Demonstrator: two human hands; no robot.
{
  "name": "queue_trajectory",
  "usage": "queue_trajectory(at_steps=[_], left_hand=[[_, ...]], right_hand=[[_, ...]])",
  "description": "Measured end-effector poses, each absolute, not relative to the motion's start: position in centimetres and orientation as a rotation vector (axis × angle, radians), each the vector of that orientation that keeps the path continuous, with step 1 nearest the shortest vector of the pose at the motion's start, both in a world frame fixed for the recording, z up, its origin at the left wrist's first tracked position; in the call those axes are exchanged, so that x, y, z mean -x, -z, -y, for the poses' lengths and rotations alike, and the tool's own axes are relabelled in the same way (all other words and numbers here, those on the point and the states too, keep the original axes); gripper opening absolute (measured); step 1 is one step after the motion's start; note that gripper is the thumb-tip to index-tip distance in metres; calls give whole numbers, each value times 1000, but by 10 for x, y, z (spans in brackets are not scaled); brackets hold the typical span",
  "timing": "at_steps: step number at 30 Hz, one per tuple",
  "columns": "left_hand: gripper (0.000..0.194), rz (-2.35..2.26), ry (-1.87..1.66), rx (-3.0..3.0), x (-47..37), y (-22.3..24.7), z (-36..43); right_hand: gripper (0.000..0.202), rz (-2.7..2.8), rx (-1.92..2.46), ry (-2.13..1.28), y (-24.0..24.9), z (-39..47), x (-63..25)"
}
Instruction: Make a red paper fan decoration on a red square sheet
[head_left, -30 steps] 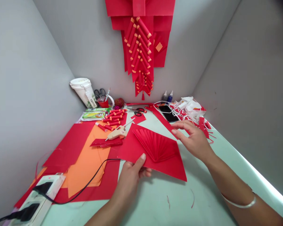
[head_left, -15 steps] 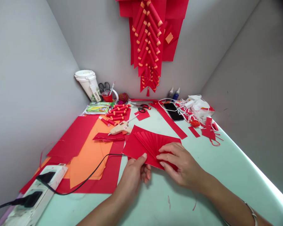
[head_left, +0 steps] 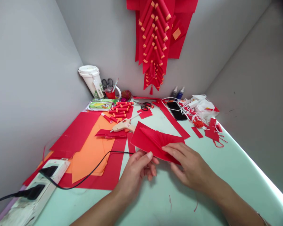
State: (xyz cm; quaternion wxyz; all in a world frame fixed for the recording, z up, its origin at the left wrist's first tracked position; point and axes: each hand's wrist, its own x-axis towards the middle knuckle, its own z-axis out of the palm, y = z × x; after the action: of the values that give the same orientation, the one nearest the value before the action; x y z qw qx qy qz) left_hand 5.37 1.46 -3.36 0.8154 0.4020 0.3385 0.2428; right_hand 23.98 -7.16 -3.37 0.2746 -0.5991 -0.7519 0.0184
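My left hand (head_left: 137, 169) pinches the card (head_left: 142, 140), likely steadying it; my right hand (head_left: 190, 164) rests on the fan (head_left: 160, 138), grip unclear.

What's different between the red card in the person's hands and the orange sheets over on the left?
The red card is held by its near edge in the left hand, with the right hand over it; the orange sheets lie flat with no hand on them. The red card bears a pleated red fan; the orange sheets look plain. Both look like paper or thin card.
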Motion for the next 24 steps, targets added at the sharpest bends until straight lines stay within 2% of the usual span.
queue_trajectory(at_steps=[2,5,7,13,24], left_hand=[[18,-661,-511,-881,-52,33,-14],[35,-645,-472,-911,-51,30,-14],[36,-672,-439,-941,-52,29,-13],[29,-669,-367,-996,-53,28,-12],[26,-748,-315,-1046,-55,34,-14]], right_hand=[[45,1904,1644,-57,26,74,-249],[32,1603,1730,-80,13,76,-266],[26,1348,1758,-152,8,76,-278],[38,768,1569,-388,11,70,-308],[43,610,1432,-290,14,66,-325]])
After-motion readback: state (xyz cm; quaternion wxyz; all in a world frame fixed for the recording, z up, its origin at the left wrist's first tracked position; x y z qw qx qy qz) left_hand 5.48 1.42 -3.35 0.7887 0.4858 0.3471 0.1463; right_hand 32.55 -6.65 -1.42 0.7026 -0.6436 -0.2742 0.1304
